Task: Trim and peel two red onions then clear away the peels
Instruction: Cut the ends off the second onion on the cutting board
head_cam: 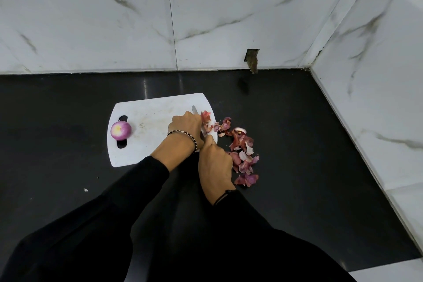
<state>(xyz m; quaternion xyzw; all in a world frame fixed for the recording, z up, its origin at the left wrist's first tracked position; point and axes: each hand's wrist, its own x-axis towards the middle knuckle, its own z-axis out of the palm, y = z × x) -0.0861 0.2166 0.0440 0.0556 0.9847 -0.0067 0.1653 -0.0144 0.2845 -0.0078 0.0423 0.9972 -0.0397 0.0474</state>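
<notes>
A peeled red onion (120, 130) sits at the left end of the white cutting board (146, 121). My left hand (185, 128) is knuckles-up at the board's right edge, its fingers curled down round a second onion (209, 126) that is almost wholly hidden, with a red peel sticking up beside the fingertips. Just behind it, my right hand (215, 163) grips the handle of a knife (194, 110). The blade runs along the left hand's fingers and its tip pokes out beyond them. Loose red peels (243, 155) lie heaped on the black counter right of the board.
The black counter (68, 103) meets marble-patterned wall tiles at the back and on the right, forming a corner. A small hole in the back wall (251, 59) sits above the counter. A white crumb (85, 189) lies near the front left.
</notes>
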